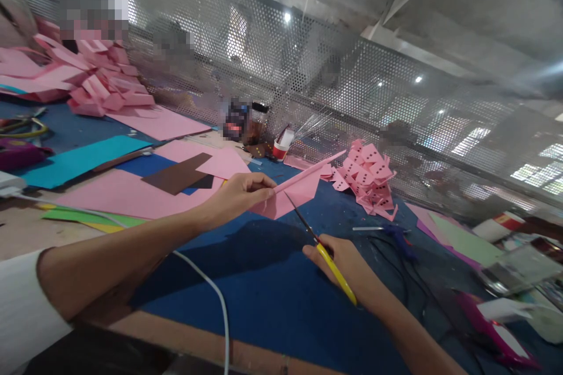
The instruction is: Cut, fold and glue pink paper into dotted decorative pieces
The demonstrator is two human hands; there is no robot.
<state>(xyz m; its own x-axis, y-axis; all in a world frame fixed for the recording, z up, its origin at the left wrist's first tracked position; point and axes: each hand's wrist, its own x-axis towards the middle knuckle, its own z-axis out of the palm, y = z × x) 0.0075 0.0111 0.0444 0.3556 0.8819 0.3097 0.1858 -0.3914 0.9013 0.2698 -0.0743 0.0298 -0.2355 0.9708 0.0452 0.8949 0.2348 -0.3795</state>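
Pink paper (303, 186), a narrow fold along its upper edge, is pinched between the thumb and fingers of my left hand (240, 196) above the blue surface (272, 281) in the head view. My right hand (352, 259) grips yellow-handled scissors (335, 272), tips at the paper; whether the blades are parted, I cannot tell. Cutting appears to be under way; the next move likely calls for steady paper and aligned blades.

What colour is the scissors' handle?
The scissors' handle is yellow, as the head view shows.
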